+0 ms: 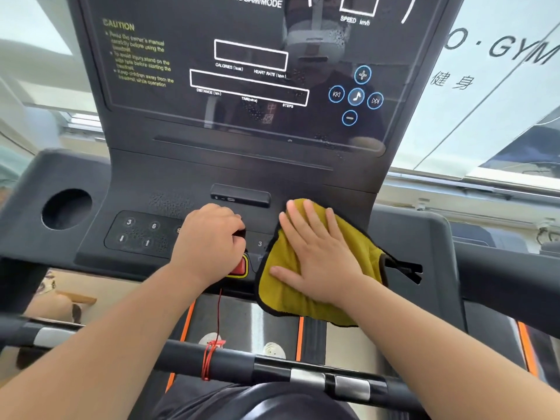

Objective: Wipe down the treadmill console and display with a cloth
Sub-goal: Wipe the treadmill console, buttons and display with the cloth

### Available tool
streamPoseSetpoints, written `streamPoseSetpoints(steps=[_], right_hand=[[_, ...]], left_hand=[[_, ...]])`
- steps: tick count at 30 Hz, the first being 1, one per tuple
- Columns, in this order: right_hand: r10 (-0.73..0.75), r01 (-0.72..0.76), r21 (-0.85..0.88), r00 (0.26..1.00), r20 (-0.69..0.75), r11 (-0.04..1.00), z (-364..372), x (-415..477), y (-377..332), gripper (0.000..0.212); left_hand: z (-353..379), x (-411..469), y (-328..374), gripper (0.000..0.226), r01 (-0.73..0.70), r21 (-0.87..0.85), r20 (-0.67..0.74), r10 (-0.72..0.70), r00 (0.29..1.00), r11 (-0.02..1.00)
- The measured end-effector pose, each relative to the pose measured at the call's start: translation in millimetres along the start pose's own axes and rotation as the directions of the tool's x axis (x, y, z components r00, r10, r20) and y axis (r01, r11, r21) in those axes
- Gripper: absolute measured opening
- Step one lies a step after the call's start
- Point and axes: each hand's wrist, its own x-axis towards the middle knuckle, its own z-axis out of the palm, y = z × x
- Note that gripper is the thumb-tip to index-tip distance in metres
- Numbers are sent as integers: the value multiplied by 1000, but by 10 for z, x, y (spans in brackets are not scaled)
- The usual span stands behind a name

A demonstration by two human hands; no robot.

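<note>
We have the right hand (318,256) lying flat, fingers straight and spread, pressing the yellow cloth (288,301) onto the right half of the lower console (181,174). It is not gripping the cloth, only pushing on it. The cloth runs roughly near-to-far under the palm. Its near edge hangs off the console's front lip and its far corner sits just below the small port bar (240,195).

The left hand (209,237) is curled round a dark knob (240,234) at console centre, just above the red button (238,268) (we can't tell what the knob is). It sits just beside the cloth's left edge.

The key relation is that everything we judge still to be wiped lies left of and above the cloth. The left keypad (139,233) is beyond the left hand, which blocks a straight leftward sweep. The display (242,56) stands up and away from the cloth, with droplets showing on its lower glass.

The right hand is the only one on the cloth, so it does the work. The likely next stroke is up toward the display, or leftward if the left hand lifts.
</note>
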Motion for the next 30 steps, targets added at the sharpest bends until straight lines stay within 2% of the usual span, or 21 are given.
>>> streamPoseSetpoints(steps=[2, 4, 7, 12, 15, 17, 20, 23, 26, 28, 30], right_hand=[[-83, 83, 2, 997, -8, 997, 68, -88, -63, 88], [-169, 169, -4, 986, -12, 986, 168, -296, -86, 91], [-178, 178, 20, 984, -17, 984, 267, -620, 15, 99], [56, -56, 85, 998, 8, 995, 176, -583, 337, 97], [236, -230, 94, 970, -52, 969, 83, -270, 323, 94], [290, -284, 87, 955, -66, 955, 42, -86, 195, 97], [202, -200, 43, 978, -52, 979, 18, 30, -14, 99], [9, -9, 24, 1000, -7, 1000, 57, -73, -104, 90], [-182, 182, 14, 983, -14, 983, 180, -387, -35, 86], [-206, 206, 19, 978, -4, 978, 242, -582, 120, 84], [-141, 141, 47, 990, -3, 989, 236, -652, 292, 84]], left_hand=[[-3, 7, 0, 42, -4, 2, 3, 4, 1000, 1000], [-1, 9, -9, 42, -14, 4, -1, 14, 1000, 1000], [3, 7, -15, 43, -17, -7, -12, 17, 1000, 1000], [0, 10, 3, 44, 5, -8, 3, -5, 1000, 1000], [-8, 18, 3, 46, 11, 7, 26, -11, 1000, 1000], [-18, 29, -4, 47, 3, 23, 44, -4, 999, 1000], [-46, 55, -1, 49, 0, 51, 54, -2, 999, 999], [-38, 67, -6, 48, -13, 57, 54, 10, 998, 998], [-17, 64, -16, 44, -11, 44, 37, 10, 999, 999], [-11, 43, -10, 36, -2, 37, 20, 1, 1000, 999], [-21, 8, -3, 33, -9, 32, 19, 8, 1000, 999]])
